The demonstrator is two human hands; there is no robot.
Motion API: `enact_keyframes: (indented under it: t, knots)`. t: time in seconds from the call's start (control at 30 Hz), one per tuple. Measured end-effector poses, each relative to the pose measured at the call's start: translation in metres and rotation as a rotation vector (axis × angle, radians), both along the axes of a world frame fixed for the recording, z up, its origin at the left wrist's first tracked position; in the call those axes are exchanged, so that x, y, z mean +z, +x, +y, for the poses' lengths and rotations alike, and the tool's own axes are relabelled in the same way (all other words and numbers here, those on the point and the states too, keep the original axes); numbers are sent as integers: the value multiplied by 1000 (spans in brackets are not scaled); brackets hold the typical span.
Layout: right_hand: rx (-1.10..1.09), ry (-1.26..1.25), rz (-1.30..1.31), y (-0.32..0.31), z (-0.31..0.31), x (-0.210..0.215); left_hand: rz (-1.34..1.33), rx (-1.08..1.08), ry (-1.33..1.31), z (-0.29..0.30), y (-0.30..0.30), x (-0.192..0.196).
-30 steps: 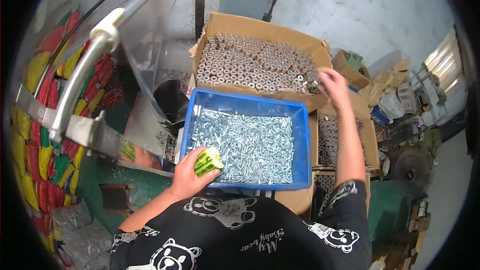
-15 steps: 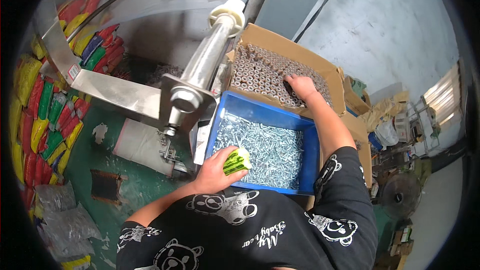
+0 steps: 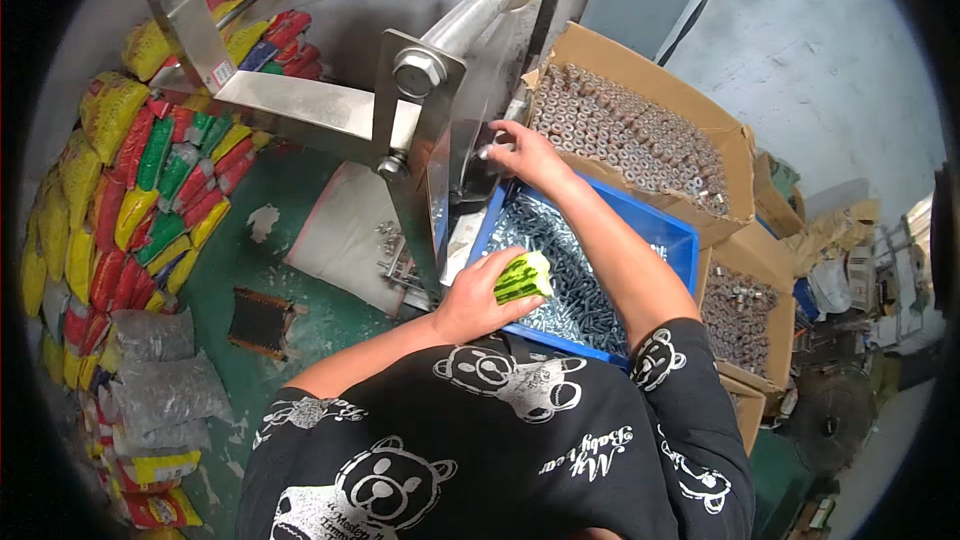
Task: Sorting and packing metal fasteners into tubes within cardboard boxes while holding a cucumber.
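Gripping a green-striped piece with a pale end, the left hand holds on as before at the centre of the frame. The right hand has left the cardboard box at upper right and is now at upper centre, beside the steel frame — the reach has passed from box to machine. Its fingers are bent near a small shiny bit; whether they pinch it, I cannot tell.

Glossy red, yellow and green bags bulge at the left, above crinkled grey bags at lower left. Flat, smooth metal bars and a hexagonal bolt head stand at upper centre. Right of the striped piece, a blue plastic tub carries slender metal screws, loosely heaped; ring-ended cylinders pack the rough-edged box — mostly upright.
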State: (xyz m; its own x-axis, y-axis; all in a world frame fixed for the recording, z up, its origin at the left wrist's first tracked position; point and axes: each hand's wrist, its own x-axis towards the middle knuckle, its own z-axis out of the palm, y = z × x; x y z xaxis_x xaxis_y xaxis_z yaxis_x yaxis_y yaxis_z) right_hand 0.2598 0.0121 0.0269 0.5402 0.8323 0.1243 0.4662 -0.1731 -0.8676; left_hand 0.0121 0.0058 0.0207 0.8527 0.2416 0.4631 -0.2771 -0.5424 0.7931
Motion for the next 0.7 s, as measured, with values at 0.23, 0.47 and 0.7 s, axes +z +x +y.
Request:
enact_keyframes:
  t: [0.23, 0.47, 0.7]
  knots:
    - [2, -293, -437, -13, -184, -30, -62, 160, 58, -3, -7, -17]
    - [239, -716, -739, -30, -278, -64, -7, 297, 203, -10, -1, -10]
    - [62, -794, -689, -21, -274, -92, -17, 315, 231, -20, 8, -11]
